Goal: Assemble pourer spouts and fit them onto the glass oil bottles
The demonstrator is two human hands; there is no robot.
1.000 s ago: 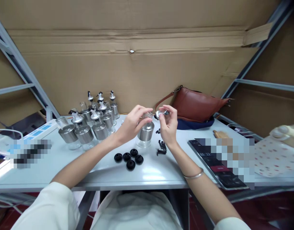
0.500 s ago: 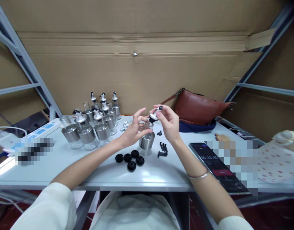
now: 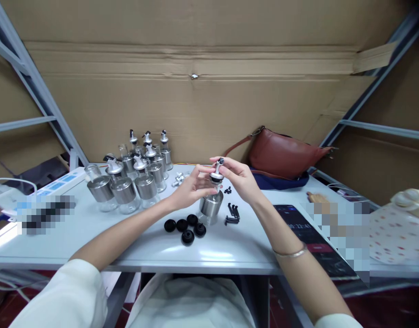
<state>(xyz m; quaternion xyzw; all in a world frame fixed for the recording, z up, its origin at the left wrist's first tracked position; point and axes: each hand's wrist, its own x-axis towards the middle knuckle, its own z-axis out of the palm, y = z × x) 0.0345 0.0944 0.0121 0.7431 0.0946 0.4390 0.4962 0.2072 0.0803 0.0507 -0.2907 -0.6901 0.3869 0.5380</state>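
A glass bottle with a steel band (image 3: 211,206) stands, slightly tilted, on the table in front of me. My left hand (image 3: 192,187) is closed around its neck, fingers and thumb on either side. A silver pour spout (image 3: 217,174) with a black flip cap sits at the mouth of the bottle. My right hand (image 3: 239,178) pinches this spout between thumb and fingers. Whether the spout is fully seated is hard to tell. Several black round stoppers (image 3: 188,237) lie just left of the bottle. Black lever pieces (image 3: 232,219) and tiny black parts (image 3: 227,190) lie to its right.
Several steel-banded bottles (image 3: 123,190), some with spouts, stand at the left. Small silver parts (image 3: 179,179) lie behind my left hand. A brown leather bag (image 3: 284,152) sits at the back right. A phone (image 3: 315,241) showing a timer lies by my right forearm.
My right hand has lowered the spout from above onto the bottle mouth and turned it more upright. The fingers of my left hand have come in closer around the neck.
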